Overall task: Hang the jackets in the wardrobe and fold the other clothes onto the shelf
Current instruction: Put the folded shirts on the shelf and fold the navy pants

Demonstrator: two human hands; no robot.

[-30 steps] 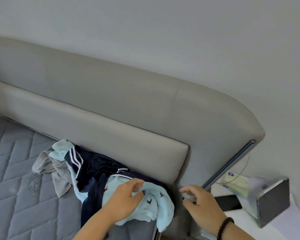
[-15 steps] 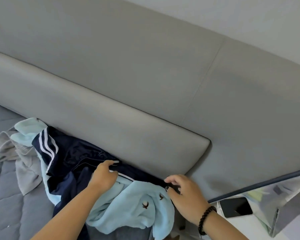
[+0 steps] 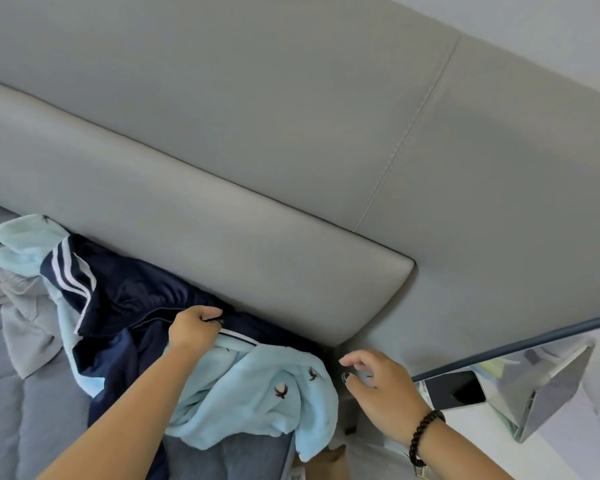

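A pile of clothes lies on the bed against the headboard. On top is a navy jacket [image 3: 129, 299] with white stripes. A light blue fleece garment [image 3: 257, 393] with small dark motifs lies under and in front of it. A grey garment [image 3: 25, 334] sits at the pile's left side. My left hand [image 3: 194, 329] grips the navy jacket's white-trimmed edge in the middle of the pile. My right hand [image 3: 378, 379] hovers just right of the fleece with its fingers loosely spread, and I see nothing in it. A dark bead bracelet is on that wrist.
The padded grey headboard [image 3: 257, 202] rises right behind the pile. The quilted grey-blue mattress [image 3: 7, 410] extends to the left. On the right, a white nightstand [image 3: 465, 445] carries a dark phone [image 3: 454, 391] and a shiny silver box [image 3: 534, 386].
My left hand moved from the fleece up to the navy jacket's edge and took hold of it. My right hand let go of the dark fabric and drew back slightly.
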